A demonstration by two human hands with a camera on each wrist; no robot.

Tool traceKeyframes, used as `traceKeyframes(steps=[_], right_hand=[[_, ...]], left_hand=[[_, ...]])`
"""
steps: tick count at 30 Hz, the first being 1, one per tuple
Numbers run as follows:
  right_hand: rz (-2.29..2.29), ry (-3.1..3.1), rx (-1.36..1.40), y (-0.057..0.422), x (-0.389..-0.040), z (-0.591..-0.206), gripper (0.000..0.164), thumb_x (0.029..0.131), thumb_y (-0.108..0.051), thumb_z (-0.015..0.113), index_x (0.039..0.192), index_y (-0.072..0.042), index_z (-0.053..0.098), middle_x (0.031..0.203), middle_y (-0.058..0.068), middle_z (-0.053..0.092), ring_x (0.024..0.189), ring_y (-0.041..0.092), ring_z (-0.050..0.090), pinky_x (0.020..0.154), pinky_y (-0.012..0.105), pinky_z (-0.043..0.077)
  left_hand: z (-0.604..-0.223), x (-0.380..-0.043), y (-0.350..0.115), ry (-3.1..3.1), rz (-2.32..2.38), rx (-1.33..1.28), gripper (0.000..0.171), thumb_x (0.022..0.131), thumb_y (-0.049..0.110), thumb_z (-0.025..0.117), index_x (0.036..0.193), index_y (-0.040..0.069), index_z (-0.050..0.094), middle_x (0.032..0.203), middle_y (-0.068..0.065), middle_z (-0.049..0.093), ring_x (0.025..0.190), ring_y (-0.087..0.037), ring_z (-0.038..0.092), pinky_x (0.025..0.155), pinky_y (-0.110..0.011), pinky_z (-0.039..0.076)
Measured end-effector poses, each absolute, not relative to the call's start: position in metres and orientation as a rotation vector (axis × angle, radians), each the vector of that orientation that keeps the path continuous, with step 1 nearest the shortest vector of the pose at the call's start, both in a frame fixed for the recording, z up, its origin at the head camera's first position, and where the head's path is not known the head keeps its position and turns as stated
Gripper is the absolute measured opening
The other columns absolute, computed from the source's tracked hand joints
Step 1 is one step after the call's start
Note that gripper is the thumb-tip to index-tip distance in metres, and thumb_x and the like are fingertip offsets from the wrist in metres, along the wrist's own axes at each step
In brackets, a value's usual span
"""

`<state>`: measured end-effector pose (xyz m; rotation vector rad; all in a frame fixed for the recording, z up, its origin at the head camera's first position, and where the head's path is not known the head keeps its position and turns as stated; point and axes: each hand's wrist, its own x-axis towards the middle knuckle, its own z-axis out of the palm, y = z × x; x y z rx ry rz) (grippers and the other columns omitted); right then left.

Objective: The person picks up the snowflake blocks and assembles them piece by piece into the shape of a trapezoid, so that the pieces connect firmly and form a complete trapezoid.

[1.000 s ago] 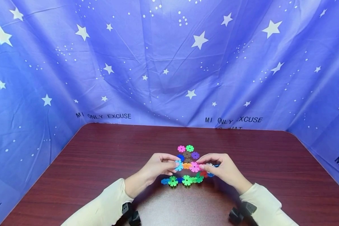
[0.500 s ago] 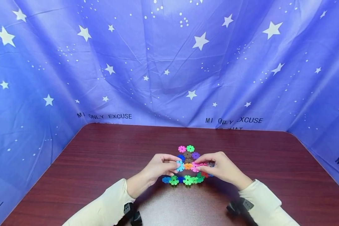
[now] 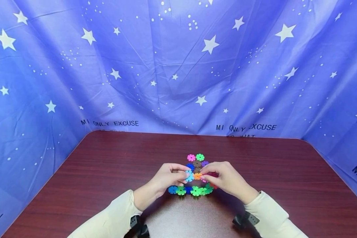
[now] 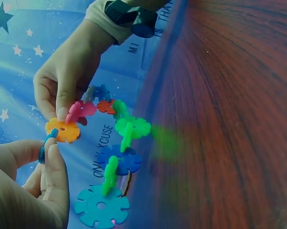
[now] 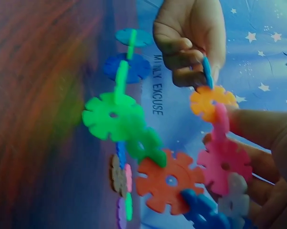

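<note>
While right hand [image 3: 225, 180] blocks head view, grey disc [image 5: 233, 202], wrist views

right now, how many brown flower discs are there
2, in the head view: the upper brown disc left of the purple disc, the lower brown disc just above the orange disc. The right hand may hide others.

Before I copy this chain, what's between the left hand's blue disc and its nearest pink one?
One orange disc, touching both; the wrist views show it.
</note>
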<state>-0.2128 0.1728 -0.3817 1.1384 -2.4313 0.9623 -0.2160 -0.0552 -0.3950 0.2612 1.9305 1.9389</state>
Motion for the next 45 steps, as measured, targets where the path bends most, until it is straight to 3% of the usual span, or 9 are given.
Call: traceKeyframes(steps=[3,10,19,39,45], right_hand=[[0.974,-2.391,1.12,0.168,-0.212,-0.385,0.013,0.075,-0.005,0.077,0.086,-0.011,0.073,0.084,0.0,0.071,0.074,0.008,0.064,0.064,0.017,0.052],[1.069,-2.321,1.048,0.159,-0.207,-0.391,0.013,0.079,-0.003,0.073,0.086,-0.012,0.071,0.076,-0.006,0.067,0.059,-0.001,0.048,0.052,0.012,0.041],[1.199,-2.237,0.886,0.149,-0.2,-0.395,0.014,0.073,-0.001,0.077,0.083,-0.01,0.073,0.078,-0.003,0.07,0.07,0.009,0.063,0.063,0.014,0.048],[1.218,-2.141,0.818,0.153,-0.201,-0.397,0.012,0.069,0.003,0.078,0.077,-0.005,0.075,0.073,0.002,0.07,0.061,0.009,0.06,0.052,0.012,0.044],[1.152,-2.22,0.84,0.157,-0.205,-0.39,0.015,0.068,0.002,0.08,0.078,-0.008,0.076,0.073,-0.002,0.07,0.065,0.005,0.063,0.056,0.012,0.048]], left_hand=[[-0.396,-0.216,-0.055,1.927,1.953,0.258,0.028,0.083,0.004,0.066,0.107,-0.01,0.065,0.075,-0.002,0.068,0.059,-0.009,0.062,0.062,-0.025,0.055],[-0.395,-0.215,-0.056,1.92,1.993,0.251,0.028,0.084,0.004,0.066,0.107,-0.011,0.064,0.078,-0.005,0.07,0.061,-0.008,0.063,0.061,-0.022,0.055],[-0.394,-0.214,-0.055,1.896,2.02,0.226,0.028,0.086,0.003,0.066,0.109,-0.012,0.064,0.085,-0.011,0.071,0.06,-0.008,0.064,0.061,-0.021,0.055],[-0.39,-0.217,-0.037,1.827,2.08,0.194,0.028,0.085,-0.002,0.065,0.11,-0.015,0.062,0.083,-0.011,0.07,0.057,-0.006,0.063,0.06,-0.021,0.055],[-0.389,-0.226,-0.041,1.868,1.998,0.294,0.028,0.084,-0.001,0.066,0.108,-0.014,0.064,0.085,-0.013,0.071,0.062,-0.009,0.065,0.068,-0.031,0.057]])
